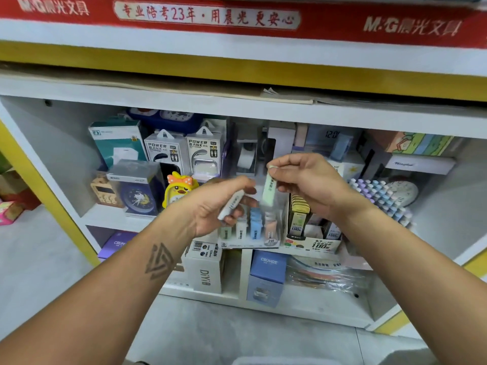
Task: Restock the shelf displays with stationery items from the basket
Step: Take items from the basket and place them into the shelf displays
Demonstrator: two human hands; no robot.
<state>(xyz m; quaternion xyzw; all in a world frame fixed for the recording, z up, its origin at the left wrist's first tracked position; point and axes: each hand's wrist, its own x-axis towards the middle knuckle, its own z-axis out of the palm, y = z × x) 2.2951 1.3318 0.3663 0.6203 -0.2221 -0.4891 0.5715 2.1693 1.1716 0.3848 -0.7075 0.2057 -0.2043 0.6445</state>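
A: Grips first. Right hand [308,180]?

B: Thumb and forefinger pinch the top end of a pale green case [269,189]. It hangs near upright, tilted a little, lower end free.

A: Left hand [213,206]?

B: Fingers curled round a white case [231,204], slanted, its lower end sticking out below the palm. The two cases are close, not touching.

A: What sits under the grips?

B: Straight below, a clear display tray [250,243] on the shelf [110,214]. Rows of small cases stand in it: green, white, blue, pinkish. The green case hangs just above the rear of those rows. A "2B" mark shows on the tray front.

A: Right of the tray?

B: A lead box [311,242] touching or just beside it, printed "0.7" and "100". Further right, past the right wrist, a block of pastel caps [382,196] and a round clock [403,192] behind it.

A: Left of the left hand?

B: A yellow duck [180,191] with an orange bow, just beside the wrist. Behind it two power bank boxes [184,151]. Further left a blue clock [138,200] in a clear box.

A: Basket?

B: Cannot place it. Only a pale edge at the bottom of the view, too cropped to tell.
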